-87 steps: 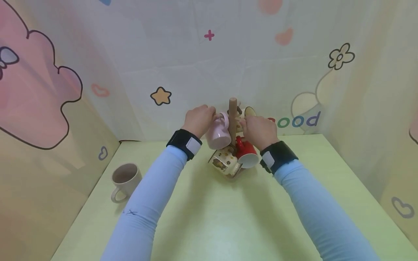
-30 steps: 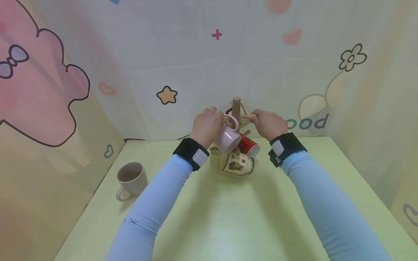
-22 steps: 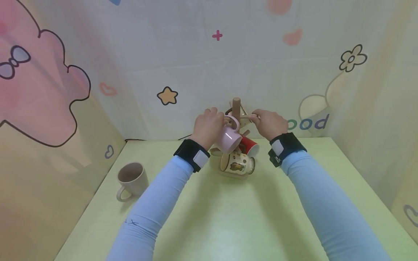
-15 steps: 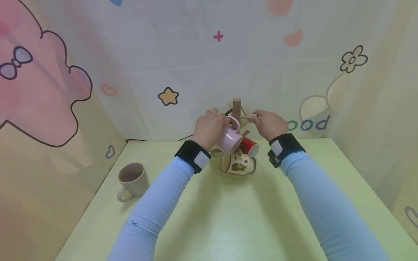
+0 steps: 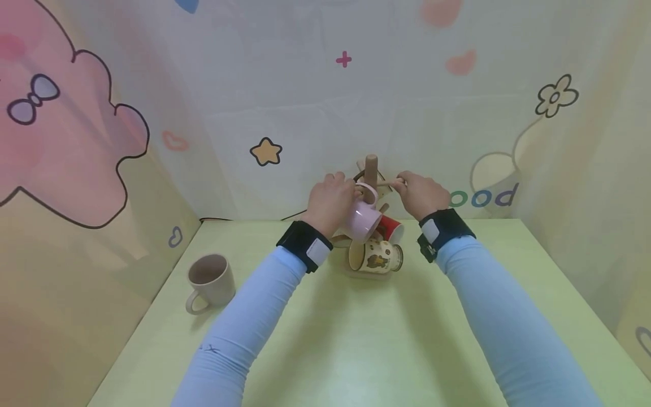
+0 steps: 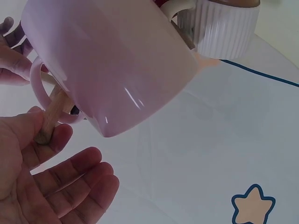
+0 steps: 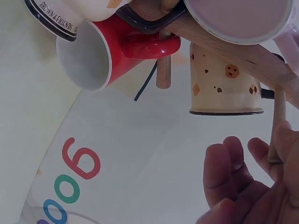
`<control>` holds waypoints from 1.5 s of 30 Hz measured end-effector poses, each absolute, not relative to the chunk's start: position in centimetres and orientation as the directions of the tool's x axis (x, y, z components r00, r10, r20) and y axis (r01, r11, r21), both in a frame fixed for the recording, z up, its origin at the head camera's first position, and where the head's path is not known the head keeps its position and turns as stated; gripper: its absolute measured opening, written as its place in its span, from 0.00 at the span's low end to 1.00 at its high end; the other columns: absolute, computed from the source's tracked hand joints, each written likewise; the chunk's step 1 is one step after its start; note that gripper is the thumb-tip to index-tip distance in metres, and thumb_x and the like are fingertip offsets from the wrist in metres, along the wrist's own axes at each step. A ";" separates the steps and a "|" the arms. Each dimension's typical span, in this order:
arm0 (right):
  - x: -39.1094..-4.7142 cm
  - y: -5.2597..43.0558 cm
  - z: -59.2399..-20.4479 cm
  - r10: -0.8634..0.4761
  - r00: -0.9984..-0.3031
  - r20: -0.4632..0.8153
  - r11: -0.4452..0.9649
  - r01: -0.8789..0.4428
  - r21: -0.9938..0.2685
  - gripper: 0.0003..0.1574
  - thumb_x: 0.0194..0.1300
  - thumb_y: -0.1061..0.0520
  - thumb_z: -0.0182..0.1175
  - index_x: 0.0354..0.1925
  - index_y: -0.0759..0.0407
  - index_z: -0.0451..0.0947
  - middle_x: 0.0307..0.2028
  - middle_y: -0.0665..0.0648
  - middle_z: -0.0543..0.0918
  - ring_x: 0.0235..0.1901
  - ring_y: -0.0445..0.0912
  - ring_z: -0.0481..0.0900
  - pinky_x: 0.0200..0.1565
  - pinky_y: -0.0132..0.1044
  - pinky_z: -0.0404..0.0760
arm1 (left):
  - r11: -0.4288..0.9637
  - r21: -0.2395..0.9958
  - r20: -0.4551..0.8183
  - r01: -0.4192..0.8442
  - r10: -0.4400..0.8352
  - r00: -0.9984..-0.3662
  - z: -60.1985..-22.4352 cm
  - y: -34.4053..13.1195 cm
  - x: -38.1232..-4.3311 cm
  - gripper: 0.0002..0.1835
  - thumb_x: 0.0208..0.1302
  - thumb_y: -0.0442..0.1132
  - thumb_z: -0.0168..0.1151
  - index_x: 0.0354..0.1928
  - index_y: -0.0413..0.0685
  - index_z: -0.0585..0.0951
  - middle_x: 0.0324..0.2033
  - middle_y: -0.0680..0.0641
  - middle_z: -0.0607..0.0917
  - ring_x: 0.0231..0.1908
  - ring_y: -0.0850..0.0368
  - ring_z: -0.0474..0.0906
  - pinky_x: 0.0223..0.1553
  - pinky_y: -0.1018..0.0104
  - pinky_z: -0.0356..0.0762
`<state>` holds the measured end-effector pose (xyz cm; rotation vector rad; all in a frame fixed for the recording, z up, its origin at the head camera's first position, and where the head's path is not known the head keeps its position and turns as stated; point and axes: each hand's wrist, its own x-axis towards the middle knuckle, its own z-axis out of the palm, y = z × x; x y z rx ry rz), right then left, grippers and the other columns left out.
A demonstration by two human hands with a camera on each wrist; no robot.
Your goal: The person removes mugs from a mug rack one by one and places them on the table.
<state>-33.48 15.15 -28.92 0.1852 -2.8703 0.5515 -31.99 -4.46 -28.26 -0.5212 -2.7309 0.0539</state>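
Observation:
A wooden mug tree [image 5: 371,169] stands at the back of the table, hung with several mugs. My left hand [image 5: 330,200] pinches the tip of one wooden peg [image 6: 52,116] between thumb and forefinger, other fingers extended. On that peg a pink mug [image 5: 362,221] hangs by its handle. My right hand [image 5: 421,195] pinches a bare peg [image 7: 279,112] on the other side of the post. Lower down hang a red mug [image 7: 119,53] and a cream mug with a bear print [image 5: 378,257]. Behind the post is a cream mug with cookie spots [image 7: 224,84].
A beige mug [image 5: 216,288] stands upright on the pale green table [image 5: 330,339], left of my left forearm. A white ribbed mug [image 6: 219,30] hangs beyond the pink one. Printed cloth [image 5: 295,73] walls enclose the back and sides close behind the tree.
Since the earliest frame the mug tree has turned, shifting the pink, red and bear mugs. My right hand has moved slightly outward along its peg. Lately only the head view drifts.

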 end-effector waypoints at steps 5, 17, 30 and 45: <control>-33.4 15.1 -29.1 -0.074 -0.968 0.239 0.921 -0.158 -0.356 0.23 0.79 0.44 0.45 0.57 0.58 0.73 0.26 0.59 0.76 0.28 0.55 0.74 0.26 0.43 0.67 | 0.933 -0.132 0.337 0.334 0.359 -0.871 -28.1 -4.5 -31.7 0.17 0.75 0.51 0.53 0.49 0.47 0.82 0.40 0.46 0.79 0.42 0.51 0.77 0.37 0.58 0.82; -32.7 15.3 -29.0 -0.062 -0.974 0.220 0.932 -0.135 -0.336 0.29 0.79 0.44 0.45 0.67 0.60 0.67 0.37 0.66 0.83 0.32 0.59 0.79 0.28 0.46 0.74 | 0.935 -0.120 0.324 0.334 0.355 -0.877 -28.0 -5.7 -31.1 0.15 0.71 0.48 0.61 0.55 0.55 0.84 0.45 0.46 0.81 0.45 0.50 0.77 0.41 0.56 0.82; -30.5 17.5 -29.9 -0.060 -0.987 0.147 0.940 -0.106 -0.325 0.38 0.77 0.41 0.43 0.70 0.67 0.63 0.63 0.73 0.71 0.58 0.70 0.72 0.52 0.65 0.74 | 0.954 0.176 0.339 0.244 0.174 -0.925 -29.6 -8.9 -31.0 0.35 0.73 0.65 0.46 0.69 0.49 0.71 0.59 0.40 0.78 0.55 0.44 0.77 0.45 0.48 0.81; -27.7 17.3 -31.6 -0.085 -0.988 0.131 0.948 -0.121 -0.294 0.43 0.73 0.37 0.51 0.70 0.68 0.62 0.62 0.76 0.71 0.58 0.71 0.72 0.50 0.66 0.75 | 0.893 0.417 0.229 0.168 0.075 -0.970 -33.5 -11.8 -30.2 0.50 0.64 0.75 0.46 0.72 0.41 0.65 0.64 0.34 0.72 0.62 0.37 0.71 0.56 0.40 0.73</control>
